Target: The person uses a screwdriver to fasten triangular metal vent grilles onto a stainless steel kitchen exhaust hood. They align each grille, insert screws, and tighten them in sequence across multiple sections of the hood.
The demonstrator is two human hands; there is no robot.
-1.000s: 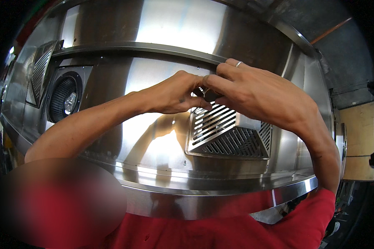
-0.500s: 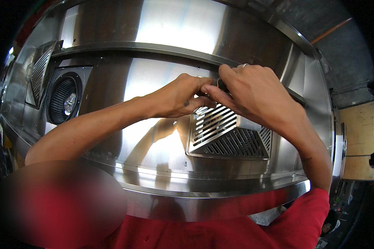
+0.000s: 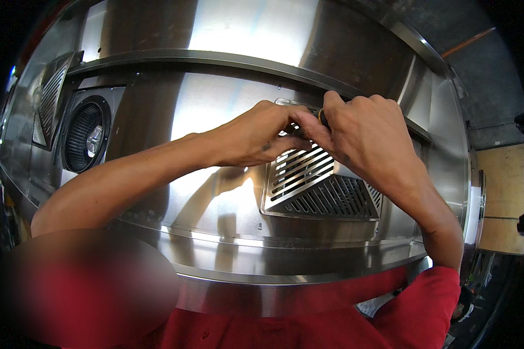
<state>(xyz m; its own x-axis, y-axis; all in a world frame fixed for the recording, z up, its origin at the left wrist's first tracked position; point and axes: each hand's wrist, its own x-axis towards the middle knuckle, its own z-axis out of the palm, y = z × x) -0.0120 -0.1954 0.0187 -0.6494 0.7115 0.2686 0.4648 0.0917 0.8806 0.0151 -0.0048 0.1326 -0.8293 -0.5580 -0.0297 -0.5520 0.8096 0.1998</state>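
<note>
Both my hands meet over the upper part of a slotted metal vent cover (image 3: pixel 308 200), which lies against a shiny steel panel. My right hand (image 3: pixel 370 131) is closed round a dark-handled tool (image 3: pixel 324 118) with a yellow band; only a bit of the handle shows, and its working end is hidden. Beside it, the fingers of my left hand (image 3: pixel 259 131) are pinched together at the right hand's thumb. Whatever they hold is too small and covered to make out.
A round black fan wheel (image 3: pixel 78 136) sits in a square opening at the left. Next to it a second slotted cover (image 3: pixel 53 96) leans at the side wall. A steel ledge (image 3: pixel 215 57) runs above my hands, and a curved steel rim (image 3: pixel 239 276) lies near my body.
Both hands have shifted slightly right relative to the vent cover, staying together. More of its upper left corner shows now. The view has tilted a little.
</note>
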